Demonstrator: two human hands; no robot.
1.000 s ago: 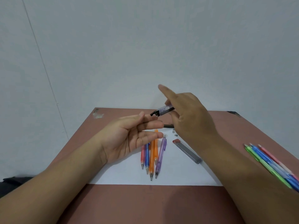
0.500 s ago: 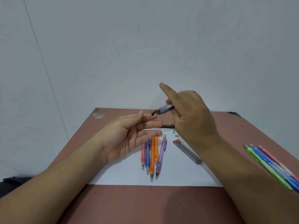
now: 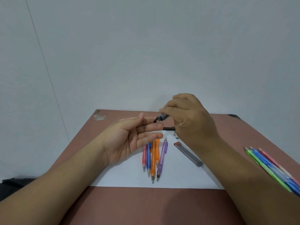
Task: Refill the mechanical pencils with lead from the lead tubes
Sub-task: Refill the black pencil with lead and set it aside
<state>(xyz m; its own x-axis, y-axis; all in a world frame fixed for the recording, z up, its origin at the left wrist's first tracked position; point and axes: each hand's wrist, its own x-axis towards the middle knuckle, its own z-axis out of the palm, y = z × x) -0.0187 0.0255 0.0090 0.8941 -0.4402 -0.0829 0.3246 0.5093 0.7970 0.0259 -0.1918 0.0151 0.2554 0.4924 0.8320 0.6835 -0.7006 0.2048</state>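
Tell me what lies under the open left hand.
Under the left hand: upper ends of the pencils on white paper. Their caps are covered by the fingers.

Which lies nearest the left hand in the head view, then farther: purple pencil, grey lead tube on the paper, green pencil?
From the left hand:
1. Purple pencil, just right of its fingertips.
2. Grey lead tube, farther right on the paper.
3. Green pencil, far right table edge.

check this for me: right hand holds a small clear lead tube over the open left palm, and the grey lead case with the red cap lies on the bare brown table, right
One detail is off. The head view shows the grey lead case with the red cap lying on the white paper sheet, not on the bare brown table. The rest holds: the right hand holds the small clear lead tube over the open left hand.
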